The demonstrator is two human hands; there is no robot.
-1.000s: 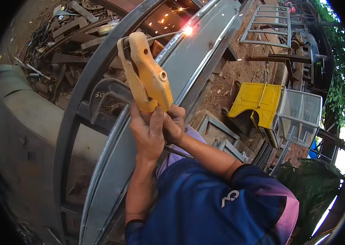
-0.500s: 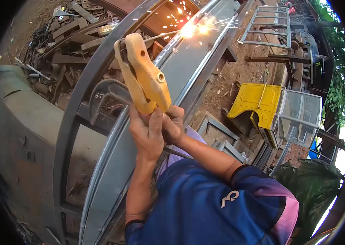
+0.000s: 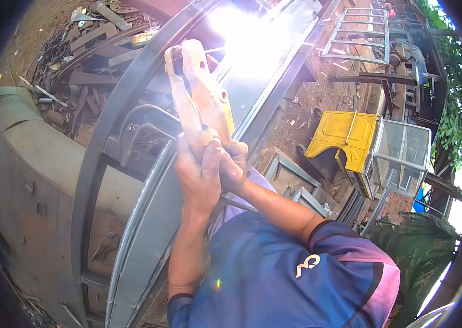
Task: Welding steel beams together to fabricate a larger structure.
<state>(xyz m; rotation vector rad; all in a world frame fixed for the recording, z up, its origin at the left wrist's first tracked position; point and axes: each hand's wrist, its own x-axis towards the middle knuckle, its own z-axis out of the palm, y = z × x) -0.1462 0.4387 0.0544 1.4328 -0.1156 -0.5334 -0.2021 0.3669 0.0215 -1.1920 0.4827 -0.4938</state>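
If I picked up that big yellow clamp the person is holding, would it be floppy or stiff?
Probably stiff: the yellow clamp has thick, solid-looking arms. It may feel top-heavy, since the left hand and right hand hold its lower end.

it's a metal workshop: electrode holder (image 3: 209,104), welding glare (image 3: 255,46), scrap heap (image 3: 91,77).

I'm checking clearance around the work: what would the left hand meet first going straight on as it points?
First for the left hand is the yellow holder it grips. Beyond that, the line seems to reach the dark curved bar, though depth is unclear.
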